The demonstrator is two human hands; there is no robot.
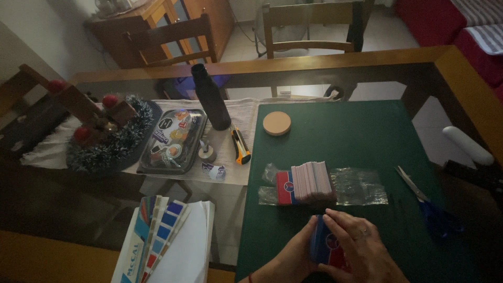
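Observation:
Both my hands hold a deck of red-and-blue-backed playing cards [324, 245] low over a green mat [367, 136]. My left hand [293, 257] cups the deck from the left side. My right hand [361, 246], with a ring on one finger, covers it from the right and top. Just beyond the hands a second stack of cards [306, 182] lies on its side on the mat, on crumpled clear plastic wrap [359, 186].
Blue-handled scissors [424, 202] lie at the mat's right. A round wooden coaster [276, 123], a yellow utility knife [240, 145], a dark bottle [210, 97], a tray of small items [170, 140] and a tinsel wreath [107, 136] sit behind. Colour swatches [157, 236] lie at left.

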